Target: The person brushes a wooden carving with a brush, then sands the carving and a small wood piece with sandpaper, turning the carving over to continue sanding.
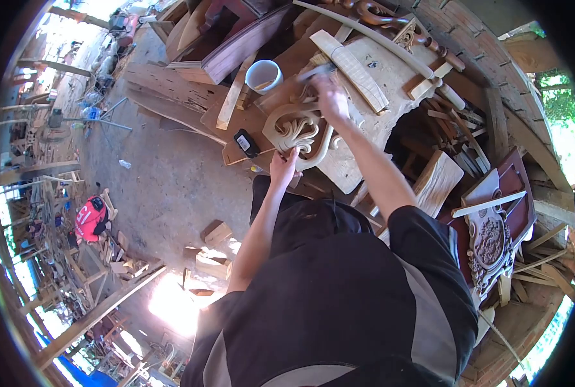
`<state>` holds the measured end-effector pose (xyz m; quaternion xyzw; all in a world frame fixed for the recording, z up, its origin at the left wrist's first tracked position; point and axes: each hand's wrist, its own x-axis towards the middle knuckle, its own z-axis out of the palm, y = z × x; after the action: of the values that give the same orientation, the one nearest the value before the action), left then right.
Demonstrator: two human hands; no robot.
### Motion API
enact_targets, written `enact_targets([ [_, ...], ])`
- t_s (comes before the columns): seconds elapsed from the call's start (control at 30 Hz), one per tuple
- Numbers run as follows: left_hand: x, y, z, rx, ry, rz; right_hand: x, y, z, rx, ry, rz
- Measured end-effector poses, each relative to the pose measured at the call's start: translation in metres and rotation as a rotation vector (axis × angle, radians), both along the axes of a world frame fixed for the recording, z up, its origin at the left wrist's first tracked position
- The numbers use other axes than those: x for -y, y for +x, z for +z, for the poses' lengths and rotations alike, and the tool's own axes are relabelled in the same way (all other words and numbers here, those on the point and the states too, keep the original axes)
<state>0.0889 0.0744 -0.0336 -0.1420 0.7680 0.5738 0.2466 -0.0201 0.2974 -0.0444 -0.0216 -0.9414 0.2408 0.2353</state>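
A carved, pale wooden piece (294,133) with scrolls and a curved frame lies on the workbench before me. My left hand (283,168) grips its near edge, thumb on top. Beyond the carving, my right hand (329,97) is closed around a thin tool (317,71), blurred, whose tip I cannot make out. Left of my right hand stands a white cup (263,76). A small black object with a white label (245,143) lies to the left of the carving.
Long boards (171,90) extend at the left of the bench, and a pale shaped plank (352,69) lies beyond my right hand. A carved panel (490,238) leans at the right. A person in red (91,218) is low on the floor at the far left.
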Motion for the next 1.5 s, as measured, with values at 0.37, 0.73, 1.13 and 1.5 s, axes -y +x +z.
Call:
enact_targets([
  [0.37,0.0,0.006,0.003,-0.104,0.007,0.04,0.021,0.013,0.014,0.016,-0.122,0.26],
  [0.73,-0.002,0.004,0.015,-0.138,-0.05,0.009,0.007,0.018,-0.005,-0.058,0.047,-0.152],
  [1.13,0.012,-0.009,-0.011,0.025,-0.015,-0.038,-0.005,0.026,0.001,-0.04,-0.105,0.116],
  [1.5,0.003,-0.014,-0.014,-0.033,-0.001,0.08,-0.005,-0.002,0.045,0.421,-0.24,-0.293],
])
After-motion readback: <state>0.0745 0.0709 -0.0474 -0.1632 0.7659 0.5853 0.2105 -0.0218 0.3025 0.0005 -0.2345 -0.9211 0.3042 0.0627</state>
